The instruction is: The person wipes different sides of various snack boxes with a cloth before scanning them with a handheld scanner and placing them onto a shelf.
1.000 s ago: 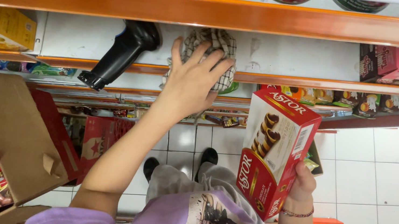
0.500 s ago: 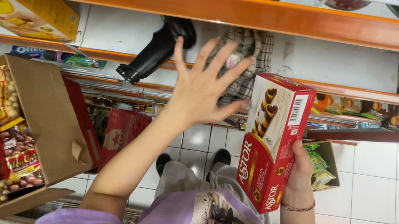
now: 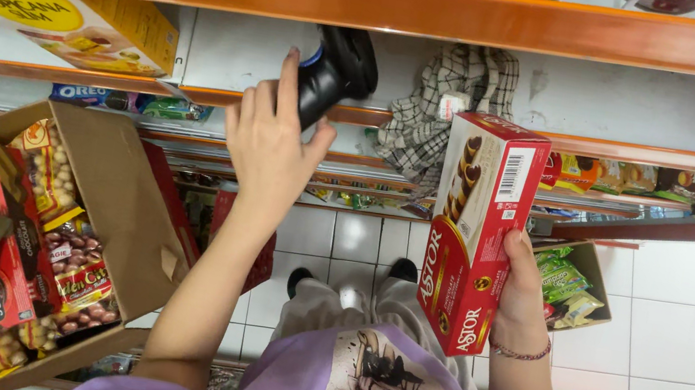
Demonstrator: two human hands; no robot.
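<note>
My left hand (image 3: 273,142) reaches up to the shelf and wraps its fingers and thumb around the handle of a black handheld scanner (image 3: 341,68) lying there. In front of the shelves, my right hand (image 3: 523,293) holds a tall red biscuit box (image 3: 475,227) upright by its lower side. A checked cloth (image 3: 452,99) hangs on the shelf right behind the box.
Orange-edged shelves (image 3: 455,16) run across the top, with jars above and a yellow box (image 3: 64,21) at left. An open cardboard carton (image 3: 118,202) of red boxes and snack bags sits at left. A smaller carton of green packets (image 3: 568,282) is at right, over a white tiled floor (image 3: 687,322).
My left hand went from spread open in front of the shelf to closed around the scanner's handle. The red box stayed in my right hand.
</note>
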